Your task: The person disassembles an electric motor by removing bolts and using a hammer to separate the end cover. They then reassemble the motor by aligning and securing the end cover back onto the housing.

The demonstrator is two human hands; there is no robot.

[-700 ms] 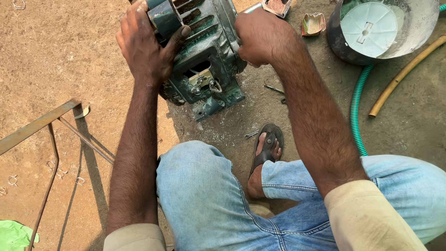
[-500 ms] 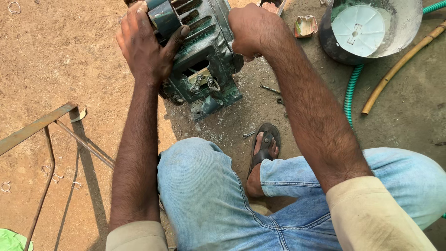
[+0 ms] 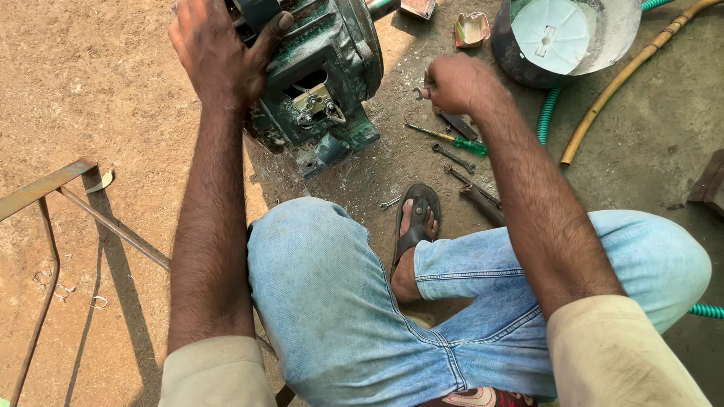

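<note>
The left hand (image 3: 222, 53) grips the top of the green electric motor (image 3: 320, 83), while the right hand (image 3: 456, 83) is closed around a small spanner (image 3: 419, 92) above the ground.

A motor housing (image 3: 317, 83) is being kept on the ground ahead of the knees, and its upper left side is being gripped by the left hand (image 3: 219, 53). To its right, a small spanner (image 3: 417, 92) is being held by the right hand (image 3: 456, 83). Just nearer the body from that hand, a screwdriver (image 3: 446, 138) and further spanners (image 3: 455, 158) are being left on the ground, with a sandalled foot (image 3: 416, 226) placed behind them. Far right, a bucket (image 3: 618, 38) is being flanked by a hose (image 3: 544, 124) and a cane (image 3: 626, 79). A metal frame (image 3: 68, 196) is lying to the left.
</note>
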